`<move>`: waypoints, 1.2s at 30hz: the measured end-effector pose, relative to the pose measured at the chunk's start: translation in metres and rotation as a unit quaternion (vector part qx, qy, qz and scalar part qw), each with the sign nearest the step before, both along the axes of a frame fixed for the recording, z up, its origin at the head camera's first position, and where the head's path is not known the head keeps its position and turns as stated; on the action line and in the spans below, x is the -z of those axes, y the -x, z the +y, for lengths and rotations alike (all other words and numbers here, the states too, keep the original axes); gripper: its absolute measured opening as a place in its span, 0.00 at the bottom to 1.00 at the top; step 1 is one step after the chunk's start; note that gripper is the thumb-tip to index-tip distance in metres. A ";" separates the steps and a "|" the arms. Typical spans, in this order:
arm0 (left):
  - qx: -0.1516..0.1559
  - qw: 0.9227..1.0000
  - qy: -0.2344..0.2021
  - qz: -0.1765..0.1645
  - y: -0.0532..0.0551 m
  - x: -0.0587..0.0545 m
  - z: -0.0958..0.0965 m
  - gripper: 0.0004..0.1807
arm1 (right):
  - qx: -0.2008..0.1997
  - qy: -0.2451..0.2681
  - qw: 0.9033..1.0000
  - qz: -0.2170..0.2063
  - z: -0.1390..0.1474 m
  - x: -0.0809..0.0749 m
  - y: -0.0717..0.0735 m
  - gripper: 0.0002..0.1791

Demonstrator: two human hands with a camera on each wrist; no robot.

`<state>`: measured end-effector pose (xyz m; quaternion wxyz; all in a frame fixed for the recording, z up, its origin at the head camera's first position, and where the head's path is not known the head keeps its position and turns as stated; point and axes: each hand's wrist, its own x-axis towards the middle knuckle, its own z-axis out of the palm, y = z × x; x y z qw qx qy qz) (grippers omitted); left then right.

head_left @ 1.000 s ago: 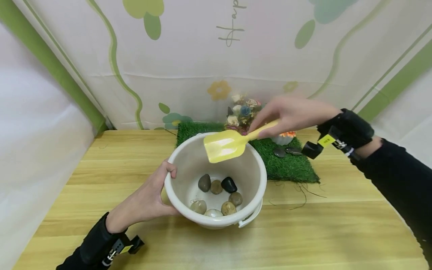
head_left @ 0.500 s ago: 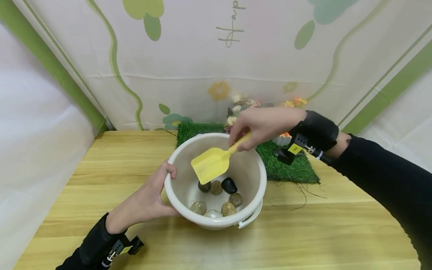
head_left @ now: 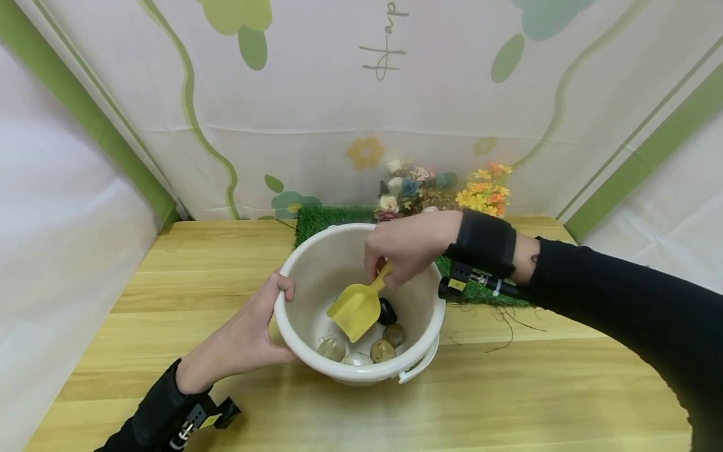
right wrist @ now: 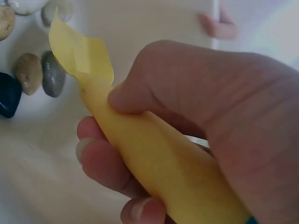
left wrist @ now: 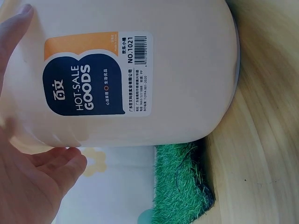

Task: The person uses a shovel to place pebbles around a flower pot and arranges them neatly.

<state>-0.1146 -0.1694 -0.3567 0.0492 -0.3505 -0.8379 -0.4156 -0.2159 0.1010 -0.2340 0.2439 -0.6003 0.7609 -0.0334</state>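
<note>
One white bucket (head_left: 316, 270): upright, left rim gripped by the left hand (head_left: 254, 326), presumably for steadiness. One right hand (head_left: 409, 246): held across the bucket's far-right rim. One yellow shovel (head_left: 357, 311): handle pinched by that hand, blade slanted inside the bucket, presumably to suit its depth. Several stones (head_left: 383, 351): spread on the bucket's floor; more room is left toward its left wall.

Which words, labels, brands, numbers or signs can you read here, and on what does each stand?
"百文": label on the bucket
"HOT-SALE GOODS": same label
"欢乐小桶": same label
"NO.1021": same label
"Hap", sideways, cut off above: cloth
Too small or blurred: the label's fine print and barcode digits; the yellow wrist tags.
</note>
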 end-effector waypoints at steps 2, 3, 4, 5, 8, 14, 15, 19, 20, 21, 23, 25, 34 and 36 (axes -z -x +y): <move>0.002 1.000 -0.003 0.000 0.000 0.001 0.000 0.41 | -0.006 -0.009 1.000 0.002 -0.004 0.004 -0.001 0.08; 0.003 1.000 -0.004 0.001 0.000 0.001 0.000 0.41 | -0.007 -0.015 1.000 0.004 -0.006 0.005 -0.001 0.09; 0.003 1.000 -0.006 0.002 0.000 0.001 0.000 0.41 | -0.005 -0.021 1.000 0.005 -0.008 0.006 -0.001 0.10; 0.004 1.000 -0.008 0.004 0.000 0.001 0.000 0.41 | -0.001 -0.029 1.000 0.007 -0.010 0.007 -0.002 0.10; 0.007 1.000 -0.012 0.013 0.000 0.002 0.001 0.41 | 0.003 -0.049 0.999 0.011 -0.013 0.010 -0.003 0.11; 0.007 1.000 -0.011 0.011 0.001 0.002 0.001 0.40 | 0.003 -0.069 0.998 -0.003 -0.017 0.019 -0.002 0.09; 0.006 1.000 -0.009 0.009 0.001 0.002 0.001 0.40 | 0.009 -0.076 0.997 -0.011 -0.018 0.020 -0.002 0.09; 0.004 1.000 -0.005 0.007 0.001 0.002 0.001 0.40 | 0.028 -0.093 0.994 -0.040 -0.019 0.020 0.000 0.08; 0.004 1.000 -0.005 0.007 0.001 0.002 0.000 0.40 | 0.029 -0.095 0.994 -0.047 -0.018 0.020 0.001 0.08; 0.004 1.000 -0.005 0.007 0.001 0.002 0.000 0.40 | 0.029 -0.096 0.994 -0.053 -0.018 0.020 0.002 0.08; 0.003 1.000 -0.006 0.008 0.000 0.002 0.000 0.40 | 0.024 -0.095 0.993 -0.060 -0.018 0.020 0.003 0.08; 0.003 1.000 -0.006 0.008 0.000 0.002 0.000 0.41 | 0.017 -0.095 0.993 -0.066 -0.018 0.020 0.003 0.09; 0.003 1.000 -0.007 0.002 0.001 0.002 0.000 0.41 | 0.005 -0.090 0.992 -0.084 -0.019 0.020 0.004 0.16; 0.005 1.000 -0.009 0.005 0.001 0.002 0.000 0.41 | 0.002 -0.089 0.992 -0.085 -0.020 0.021 0.005 0.16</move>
